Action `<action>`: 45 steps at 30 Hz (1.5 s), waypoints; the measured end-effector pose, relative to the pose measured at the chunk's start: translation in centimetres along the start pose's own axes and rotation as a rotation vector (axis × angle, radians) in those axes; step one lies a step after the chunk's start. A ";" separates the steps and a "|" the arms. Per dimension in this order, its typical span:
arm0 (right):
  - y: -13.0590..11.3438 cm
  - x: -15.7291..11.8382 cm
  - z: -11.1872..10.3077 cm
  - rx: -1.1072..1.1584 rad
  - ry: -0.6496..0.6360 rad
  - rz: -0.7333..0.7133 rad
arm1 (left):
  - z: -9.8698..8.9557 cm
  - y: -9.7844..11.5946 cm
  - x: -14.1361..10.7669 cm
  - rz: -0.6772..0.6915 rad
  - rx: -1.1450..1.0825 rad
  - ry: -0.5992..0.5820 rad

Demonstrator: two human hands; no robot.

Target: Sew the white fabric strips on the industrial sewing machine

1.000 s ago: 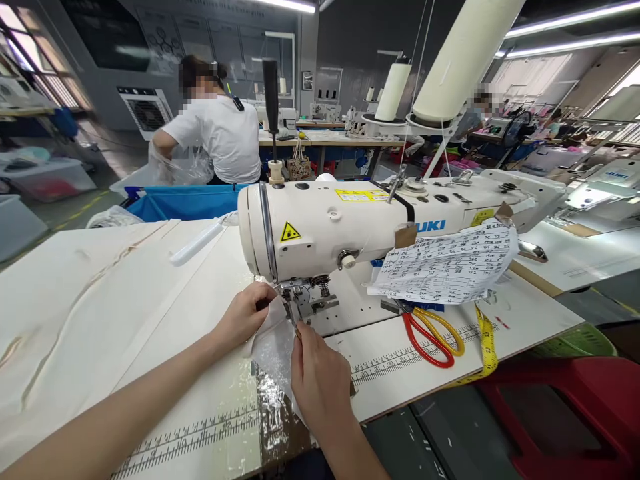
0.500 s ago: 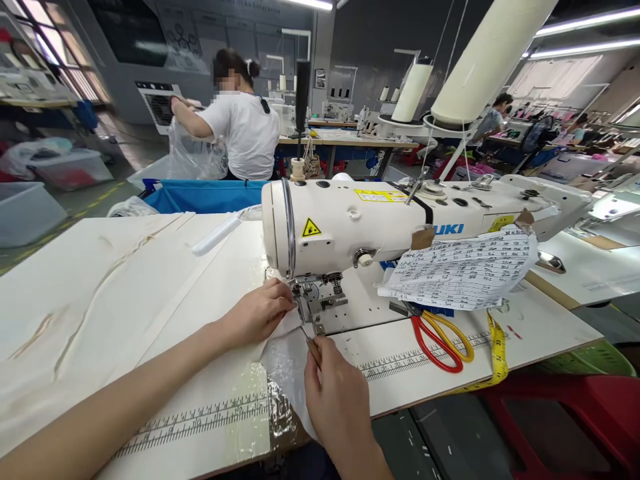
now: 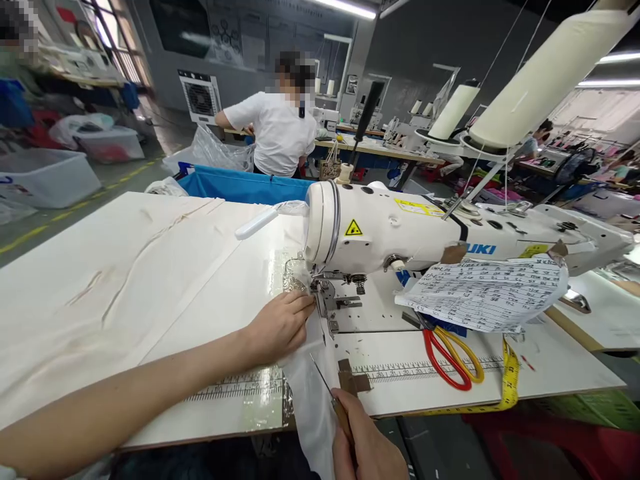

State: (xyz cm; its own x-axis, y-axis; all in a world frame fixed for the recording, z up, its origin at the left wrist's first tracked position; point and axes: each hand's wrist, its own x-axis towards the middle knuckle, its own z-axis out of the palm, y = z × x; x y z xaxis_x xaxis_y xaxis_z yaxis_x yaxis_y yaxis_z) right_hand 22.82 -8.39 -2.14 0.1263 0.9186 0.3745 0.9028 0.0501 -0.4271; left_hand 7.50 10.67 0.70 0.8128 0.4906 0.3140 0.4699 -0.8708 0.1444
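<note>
My left hand (image 3: 280,327) lies at the needle area of a white sewing machine (image 3: 370,243), its fingers closed on thin white fabric (image 3: 311,393) that hangs over the table's near edge. The fingertips are close beside the presser foot, which is partly hidden. My right hand (image 3: 370,437), low in the view, grips an awl (image 3: 342,419) by its wooden handle. The thin metal spike points up and left over the fabric, apart from the needle. Whether the spike touches the cloth I cannot tell.
Red-and-yellow-handled scissors (image 3: 447,360) and a yellow tape measure (image 3: 510,373) lie to the right. A written paper sheet (image 3: 480,293) is taped to the machine. Thread cones (image 3: 550,80) stand above. Behind are a blue fabric bin (image 3: 240,185) and a co-worker (image 3: 285,127).
The view has swung left. My right hand has drawn the awl back from the needle area toward the near edge. My left hand stays at the needle with the fabric.
</note>
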 end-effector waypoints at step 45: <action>-1.3 5.2 -1.9 -0.065 -0.027 -0.204 | -0.5 1.4 -1.0 -0.003 0.005 -0.008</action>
State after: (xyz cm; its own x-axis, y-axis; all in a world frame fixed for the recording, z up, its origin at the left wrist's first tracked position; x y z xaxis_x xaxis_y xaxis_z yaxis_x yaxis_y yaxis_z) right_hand 23.05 -4.42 1.95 -0.0723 0.9020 0.4256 0.9333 0.2117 -0.2901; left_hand 7.23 8.93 1.04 0.8140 0.4937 0.3060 0.4741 -0.8691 0.1409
